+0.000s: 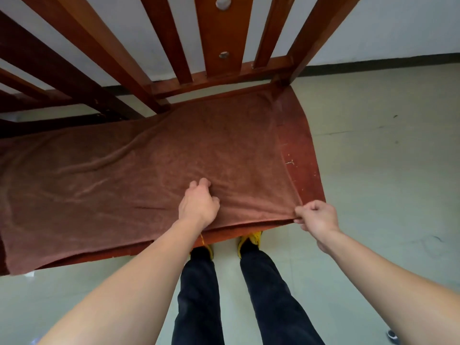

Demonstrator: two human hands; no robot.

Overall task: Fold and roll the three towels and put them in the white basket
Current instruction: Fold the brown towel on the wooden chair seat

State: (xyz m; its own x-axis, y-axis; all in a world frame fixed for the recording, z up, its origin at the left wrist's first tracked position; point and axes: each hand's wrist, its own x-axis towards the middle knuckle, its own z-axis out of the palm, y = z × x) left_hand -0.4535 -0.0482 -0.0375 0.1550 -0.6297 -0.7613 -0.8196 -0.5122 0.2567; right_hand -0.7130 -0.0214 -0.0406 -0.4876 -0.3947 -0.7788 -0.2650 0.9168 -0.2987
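Brown towel (149, 170): lies spread flat on the seat of a wooden chair (301, 150), one layer showing, with a few soft creases toward its left half.
Long axis: runs left to right across the view, parallel to the seat's front edge.
Right short edge: stops just short of the seat's right side, leaving a strip of bare red-brown wood beside it.
Left end: reaches the left border of the picture, and its near left corner droops over the seat's front.
Near long edge: follows the front of the seat and hangs slightly over it.
Left hand (199, 202): palm down on the towel, a little in from the near edge and about midway along the visible cloth. The fingers are curled into the fabric; whether they have a fold gathered under them cannot be told.
Right hand (317, 216): pinches the towel's near right corner between thumb and curled fingers, at the seat's front right corner, with the cloth drawn taut toward it.
Chair back (221, 33): upright slats behind the towel, the wide middle one carrying two metal studs.
Person: stands close against the seat front in dark trousers (199, 295) and yellow shoes (251, 239).
Surroundings: pale green floor (385, 145), white wall (398, 26) with a dark skirting strip.
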